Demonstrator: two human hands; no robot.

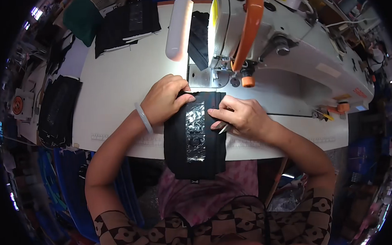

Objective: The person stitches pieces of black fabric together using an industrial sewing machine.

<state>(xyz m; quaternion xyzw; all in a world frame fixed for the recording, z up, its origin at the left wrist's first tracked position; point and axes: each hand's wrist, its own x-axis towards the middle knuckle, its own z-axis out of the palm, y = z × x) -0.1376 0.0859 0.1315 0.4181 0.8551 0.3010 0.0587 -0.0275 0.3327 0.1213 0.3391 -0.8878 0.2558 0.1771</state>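
Note:
A black fabric piece point(174, 136) with a shiny clear plastic strip point(195, 131) down its middle lies at the table's front edge, its lower end hanging over. My left hand point(168, 95) pinches its upper left corner between thumb and fingers. At the upper right side, my right hand point(244, 116) has its fingers closed on the fabric's edge. A small pale pointed tool point(224, 128) sticks out from under the right fingers; its kind is hidden. Just beyond the fabric is the sewing machine's metal needle plate point(200, 78).
The white sewing machine point(297, 43) with an orange lever point(249, 28) fills the right and back. A lit white lamp point(179, 29) hangs near the needle. More black fabric pieces point(128, 24) lie at the back left, and another black stack point(60, 111) sits at the far left.

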